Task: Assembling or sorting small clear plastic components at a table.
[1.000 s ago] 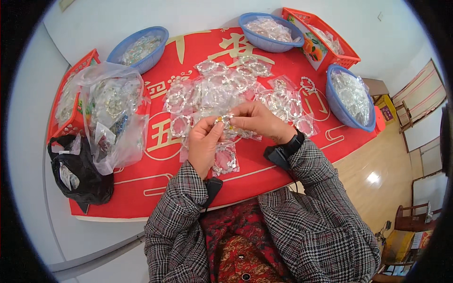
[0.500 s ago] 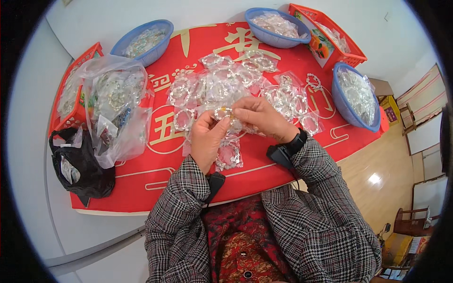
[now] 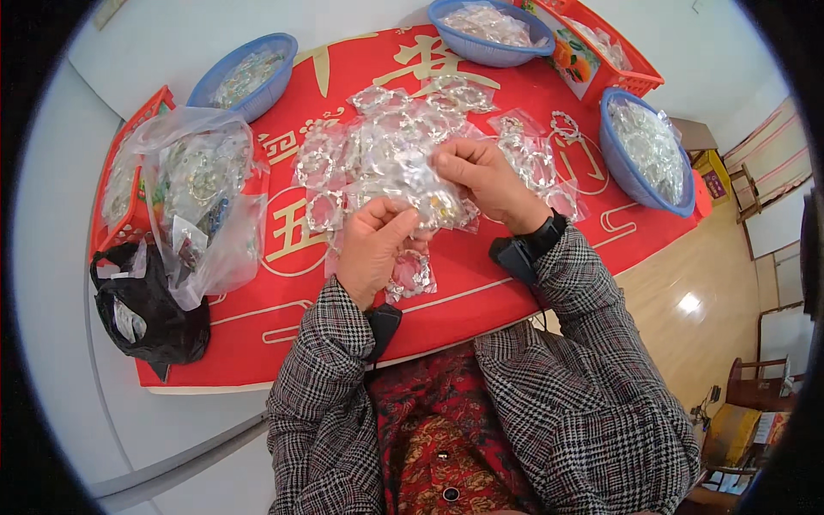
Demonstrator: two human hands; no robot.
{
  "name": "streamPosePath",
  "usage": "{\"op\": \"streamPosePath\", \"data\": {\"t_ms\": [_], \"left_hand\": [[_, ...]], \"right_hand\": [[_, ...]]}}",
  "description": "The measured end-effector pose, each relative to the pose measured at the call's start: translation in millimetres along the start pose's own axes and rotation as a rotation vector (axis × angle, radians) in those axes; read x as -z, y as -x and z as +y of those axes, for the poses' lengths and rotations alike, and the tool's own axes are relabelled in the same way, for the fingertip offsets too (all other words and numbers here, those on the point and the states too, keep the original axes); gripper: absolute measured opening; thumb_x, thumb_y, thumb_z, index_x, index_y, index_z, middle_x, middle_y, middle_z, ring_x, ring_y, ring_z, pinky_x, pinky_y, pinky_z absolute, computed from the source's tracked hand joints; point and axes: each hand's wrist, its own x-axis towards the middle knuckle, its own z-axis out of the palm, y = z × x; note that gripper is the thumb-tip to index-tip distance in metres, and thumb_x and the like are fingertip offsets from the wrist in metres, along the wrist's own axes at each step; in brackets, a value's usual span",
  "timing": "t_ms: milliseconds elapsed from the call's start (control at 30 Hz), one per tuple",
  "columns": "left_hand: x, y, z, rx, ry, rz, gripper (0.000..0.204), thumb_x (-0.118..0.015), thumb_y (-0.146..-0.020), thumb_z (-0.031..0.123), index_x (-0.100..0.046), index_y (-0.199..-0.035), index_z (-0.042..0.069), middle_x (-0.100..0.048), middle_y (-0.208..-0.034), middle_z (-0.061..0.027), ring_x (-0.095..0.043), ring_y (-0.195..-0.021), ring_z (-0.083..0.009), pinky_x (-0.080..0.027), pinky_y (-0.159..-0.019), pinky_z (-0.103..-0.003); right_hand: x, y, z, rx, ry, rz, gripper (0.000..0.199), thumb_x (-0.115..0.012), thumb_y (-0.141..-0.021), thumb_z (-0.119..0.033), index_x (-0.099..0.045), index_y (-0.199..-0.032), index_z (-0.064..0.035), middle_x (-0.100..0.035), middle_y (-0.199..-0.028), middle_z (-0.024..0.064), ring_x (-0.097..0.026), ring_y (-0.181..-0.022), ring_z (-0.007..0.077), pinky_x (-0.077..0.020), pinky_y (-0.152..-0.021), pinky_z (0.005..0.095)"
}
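Note:
A clear plastic bag (image 3: 422, 182) is stretched between my two hands. A silvery beaded bracelet with a yellowish bead (image 3: 443, 209) shows near its lower end, partly blurred by glare. My left hand (image 3: 376, 247) pinches the lower left of the bag between thumb and fingers. Higher up, my right hand (image 3: 487, 184) grips its upper right edge, thumb against curled fingers. Under and around both hands lies a spread of bagged bracelets (image 3: 378, 142) on the red tablecloth. One more bagged bracelet (image 3: 412, 275) lies just below my left fingers.
Blue baskets (image 3: 193, 99) filled with small packets stand at the back and right (image 3: 611, 154). Red baskets (image 3: 639, 83) flank them. At left, a large clear bag (image 3: 245, 266) of bracelets leans beside a black plastic bag (image 3: 176, 322). A loose bracelet (image 3: 566, 126) lies at right.
My hands have drawn apart, the right one rising slightly. The bag now shows stretched between them, where before the bracelet was held close at my fingertips. The view has shifted slightly.

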Motion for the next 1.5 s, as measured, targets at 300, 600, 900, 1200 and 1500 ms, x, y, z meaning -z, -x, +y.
{"op": "streamPosePath", "data": {"t_ms": [300, 600, 900, 1200, 1500], "left_hand": [[0, -4, -4, -0.275, 0.201, 0.169, 0.011, -0.056, -0.085, 0.008, -0.053, -0.095, 0.003, -0.061, -0.089, -0.0072, -0.062, -0.077, -0.0163, -0.051, -0.069, -0.026], [-3, -2, -5, -0.213, 0.054, 0.14, 0.016, -0.058, -0.084, 0.009, -0.054, -0.098, 0.003, -0.061, -0.09, -0.006, -0.061, -0.077, -0.0142, -0.049, -0.068, -0.023], [0, -6, -8, -0.245, 0.047, 0.172, 0.021, -0.056, -0.087, 0.02, -0.051, -0.1, 0.005, -0.059, -0.089, -0.0045, -0.058, -0.074, -0.0111, -0.048, -0.065, -0.021], [9, -6, -7, -0.247, 0.143, 0.17, 0.027, -0.044, -0.092, 0.031, -0.05, -0.096, 0.005, -0.056, -0.086, -0.0029, -0.057, -0.072, -0.0113, -0.048, -0.066, -0.023], [6, -4, -7, -0.254, 0.161, 0.122, 0.032, -0.044, -0.092, 0.033, -0.048, -0.103, 0.004, -0.055, -0.093, -0.0064, -0.056, -0.082, -0.0134, -0.048, -0.069, -0.025]], "right_hand": [[-7, 2, 10, -0.067, -0.04, -0.139, 0.013, -0.057, -0.086, -0.018, -0.056, -0.084, -0.0051, -0.049, -0.066, -0.0052, -0.041, -0.054, 0.0024, -0.032, -0.047, 0.0174], [-17, 3, 11, -0.088, -0.109, -0.058, 0.012, -0.055, -0.086, -0.016, -0.056, -0.082, -0.005, -0.052, -0.07, -0.0047, -0.046, -0.063, 0.003, -0.037, -0.056, 0.0184], [10, 1, -22, 0.082, 0.251, 0.007, 0.012, -0.054, -0.086, -0.014, -0.059, -0.088, -0.0041, -0.056, -0.073, -0.0036, -0.049, -0.067, 0.0028, -0.0392, -0.058, 0.0206], [28, -16, -79, 0.292, 0.879, 0.142, 0.017, -0.054, -0.085, -0.014, -0.057, -0.073, -0.0028, -0.051, -0.067, -0.006, -0.043, -0.063, 0.0022, -0.0361, -0.057, 0.019], [5, -8, -36, 0.163, 0.518, -0.056, 0.016, -0.055, -0.086, -0.016, -0.057, -0.078, -0.0026, -0.051, -0.07, -0.0063, -0.044, -0.066, 0.0022, -0.0372, -0.061, 0.0195]]}}
